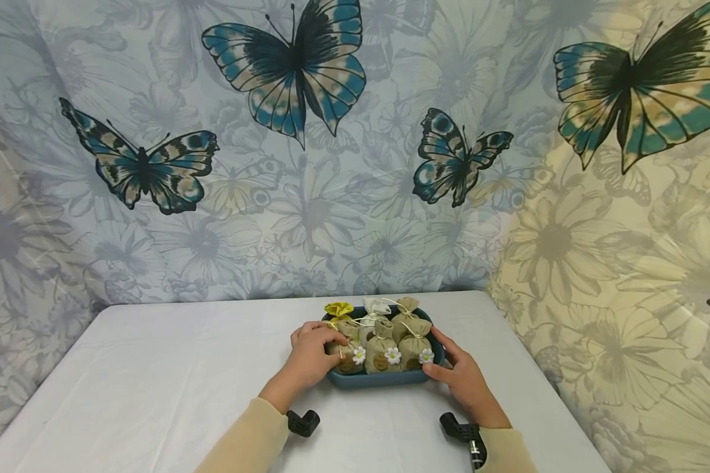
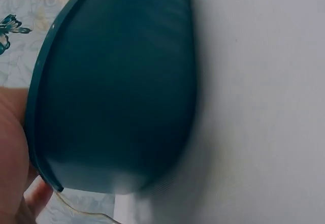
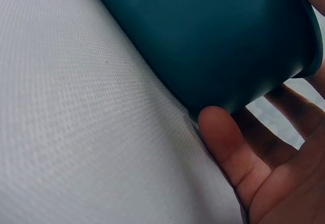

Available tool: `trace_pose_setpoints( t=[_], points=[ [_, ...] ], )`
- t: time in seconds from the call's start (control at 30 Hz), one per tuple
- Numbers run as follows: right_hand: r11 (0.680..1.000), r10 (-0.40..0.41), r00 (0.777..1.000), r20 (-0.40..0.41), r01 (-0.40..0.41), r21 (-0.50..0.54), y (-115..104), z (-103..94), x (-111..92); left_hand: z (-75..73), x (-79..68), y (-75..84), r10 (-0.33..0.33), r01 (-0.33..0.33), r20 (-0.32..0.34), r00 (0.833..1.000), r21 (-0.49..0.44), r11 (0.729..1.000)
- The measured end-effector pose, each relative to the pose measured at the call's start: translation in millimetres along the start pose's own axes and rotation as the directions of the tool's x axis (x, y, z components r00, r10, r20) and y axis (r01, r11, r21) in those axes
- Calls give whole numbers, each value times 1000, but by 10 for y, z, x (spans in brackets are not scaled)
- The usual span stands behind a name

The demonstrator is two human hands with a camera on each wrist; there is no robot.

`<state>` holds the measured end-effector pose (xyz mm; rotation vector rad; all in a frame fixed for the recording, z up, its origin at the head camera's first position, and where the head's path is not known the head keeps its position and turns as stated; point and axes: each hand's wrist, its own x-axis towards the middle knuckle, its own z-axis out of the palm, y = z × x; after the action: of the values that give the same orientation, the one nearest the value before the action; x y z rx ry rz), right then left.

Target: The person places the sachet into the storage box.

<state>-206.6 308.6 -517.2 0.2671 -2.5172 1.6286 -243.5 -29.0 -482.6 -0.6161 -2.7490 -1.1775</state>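
Note:
A blue oval basin (image 1: 384, 379) stands on the table, filled with several small drawstring pouches (image 1: 380, 355), most of them beige burlap with a white daisy on the front. At its left end my left hand (image 1: 311, 353) reaches over the rim, thumb and fingers pinching the front-left pouch (image 1: 349, 361). A thin cord (image 2: 84, 212) hangs past the rim in the left wrist view. My right hand (image 1: 463, 376) grips the basin's right end, thumb at the front, other fingers behind. From the right wrist, the thumb (image 3: 223, 132) lies by the basin's lower edge (image 3: 213, 89).
A yellow-topped pouch (image 1: 338, 309) and a white pouch (image 1: 374, 307) sit at the back of the basin. White cloth covers the table (image 1: 171, 381). Behind it hangs a butterfly-printed curtain (image 1: 313, 217). Black wrist devices (image 1: 304, 424) sit below both hands.

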Motion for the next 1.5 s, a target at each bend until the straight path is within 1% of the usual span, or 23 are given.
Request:
trace_pose_setpoints(
  t=[0.1, 0.2, 0.37, 0.47, 0.6, 0.7, 0.87, 1.03, 1.13, 1.27, 1.33, 1.5],
  points=[
    [1000, -2, 1000, 5, 2, -3, 0, 11, 14, 10, -24, -17, 2, -1, -27, 1000, 36, 999],
    [1000, 3, 1000, 9, -3, -4, 0, 16, 23, 11, -40, -39, -6, 7, -14, 1000, 32, 999],
    [1000, 16, 1000, 14, -16, 11, -9, 21, 30, 16, -38, -66, -1, 1, 37, 999, -3, 1000],
    [1000, 14, 1000, 13, -14, 13, -13, 28, 39, 26, -32, -86, -7, 8, 43, 999, -39, 999],
    [1000, 4, 1000, 16, -4, -3, -4, 36, 54, 40, -30, -112, 3, 1, 40, 999, -114, 993],
    [1000, 5, 1000, 18, -5, -8, 6, 36, 54, 55, -34, -129, 3, 4, 52, 999, -143, 990],
    [1000, 18, 1000, 21, -18, -12, 3, 26, 37, 77, -29, -144, -18, 29, 71, 997, -147, 989],
    [999, 36, 999, 15, -35, -29, 0, -2, 4, 106, -8, -135, 8, 3, 73, 997, -156, 988],
    [999, 29, 1000, 3, -29, -42, 0, -19, -10, 132, 8, -132, 21, -9, 70, 997, -158, 987],
    [999, 24, 1000, 1, -24, -44, 10, -17, -13, 147, 6, -142, 7, 5, 74, 997, -157, 988],
    [999, 24, 1000, 8, -23, -36, 16, -10, -10, 140, -1, -146, -5, 19, 79, 997, -169, 986],
    [999, 15, 1000, 9, -14, -41, 48, 6, 30, 112, -1, -165, -12, 26, 77, 997, -183, 983]
  ],
)
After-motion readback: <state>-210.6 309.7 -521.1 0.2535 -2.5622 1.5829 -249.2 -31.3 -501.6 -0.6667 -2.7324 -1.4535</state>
